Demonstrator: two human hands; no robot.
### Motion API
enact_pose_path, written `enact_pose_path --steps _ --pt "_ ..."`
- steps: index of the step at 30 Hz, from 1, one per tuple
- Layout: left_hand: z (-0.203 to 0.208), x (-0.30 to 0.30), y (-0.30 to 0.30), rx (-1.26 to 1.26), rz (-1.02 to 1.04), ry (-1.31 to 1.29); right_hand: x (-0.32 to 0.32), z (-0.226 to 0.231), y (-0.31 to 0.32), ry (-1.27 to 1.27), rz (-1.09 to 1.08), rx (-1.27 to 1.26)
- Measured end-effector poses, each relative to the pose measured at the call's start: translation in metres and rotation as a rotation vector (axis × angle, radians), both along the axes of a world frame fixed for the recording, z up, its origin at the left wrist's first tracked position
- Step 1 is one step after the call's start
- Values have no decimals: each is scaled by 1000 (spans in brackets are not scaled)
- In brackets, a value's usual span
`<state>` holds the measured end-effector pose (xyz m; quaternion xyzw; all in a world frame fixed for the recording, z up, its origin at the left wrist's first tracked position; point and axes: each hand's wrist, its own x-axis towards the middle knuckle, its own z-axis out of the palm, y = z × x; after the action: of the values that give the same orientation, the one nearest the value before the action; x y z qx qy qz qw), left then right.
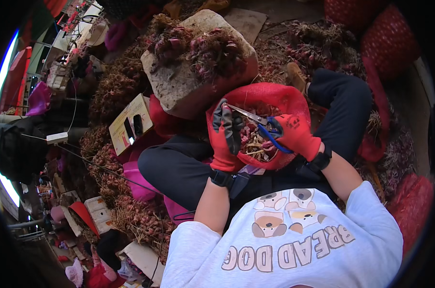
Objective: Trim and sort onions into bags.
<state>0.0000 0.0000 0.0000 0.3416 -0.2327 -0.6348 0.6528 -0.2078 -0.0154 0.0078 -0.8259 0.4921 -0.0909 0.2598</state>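
White shirt (pixel 284 249) fills the lower right; at centre, the right hand (pixel 296 133) grips blue-handled scissors (pixel 260 120) over a red bag (pixel 275 90); the left hand (pixel 225 139) curls near the blades, grip unclear.

"What surrounds the mesh bag (pixel 281 92)?"
"Between ten and eleven o'clock, a block (pixel 175 90) with bulb bunches (pixel 218 54) on top. At nine, a carton (pixel 123 118) bearing two objects (pixel 138 124)."
"And opposite?"
"A bulb heap (pixel 319 47) at one, mesh sacks (pixel 390 42) at two. Scissors (pixel 261 120) over the bag's mouth point to ten."
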Motion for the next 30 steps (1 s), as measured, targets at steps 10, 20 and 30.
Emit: enact_pose_path --steps 10,20,30 --pt "2 12 -4 200 -269 501 -3 6 -4 -165 -44 -129" --pt "6 25 -5 376 -399 670 -14 24 -9 2 20 -352" --pt "-8 34 -1 410 -492 692 -23 30 -12 101 45 -377"
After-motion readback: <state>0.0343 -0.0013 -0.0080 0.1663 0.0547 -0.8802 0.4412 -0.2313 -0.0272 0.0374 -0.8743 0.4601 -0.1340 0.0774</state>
